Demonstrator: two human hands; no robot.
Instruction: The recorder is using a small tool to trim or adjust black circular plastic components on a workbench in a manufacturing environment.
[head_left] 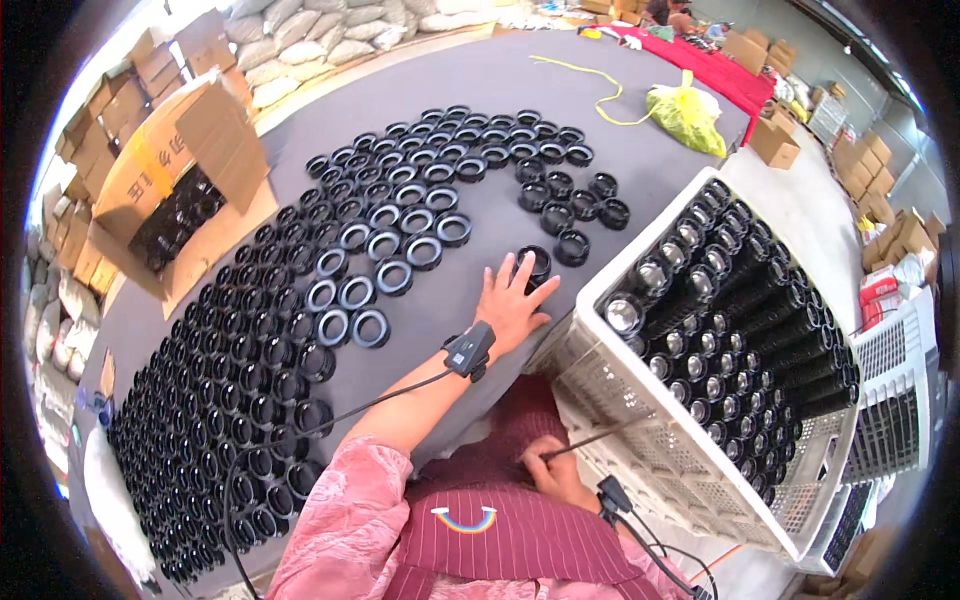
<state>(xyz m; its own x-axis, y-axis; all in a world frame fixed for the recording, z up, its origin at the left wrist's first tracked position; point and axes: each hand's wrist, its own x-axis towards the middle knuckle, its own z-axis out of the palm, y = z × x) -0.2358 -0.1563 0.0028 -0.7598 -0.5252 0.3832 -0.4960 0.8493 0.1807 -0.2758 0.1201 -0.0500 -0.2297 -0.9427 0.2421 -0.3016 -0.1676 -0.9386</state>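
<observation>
Grip of the left hand (513, 308) stands apart, with the fingers spread, and the fingertips reach to a black ring (541, 262) on the grey bench (620, 150), near the corner of the white crate (640, 378); whether they press on it or only hover, I cannot tell. Grip of the right hand (556, 468), low beside the dark red apron (500, 548), looks closed around a thin dark stick or cord (600, 436), which runs toward the crate. Just beyond this ring lies a small loose group of rings (556, 217), and to the left a wide spread of rings (278, 350) stands close together. The crate carries rows of round pieces (624, 315) with shiny ends. In my judgement, the ring by the fingers lies rather near the bench's edge, so a careless push without the thumb behind it could make it slide off or knock its neighbours. The black cable (400, 393) from the wrist device (470, 350) passes over rings at the left; if the arm swings, it could drag some of them. A strong pull on the stick or cord could also shift the crate and shake its pieces.
</observation>
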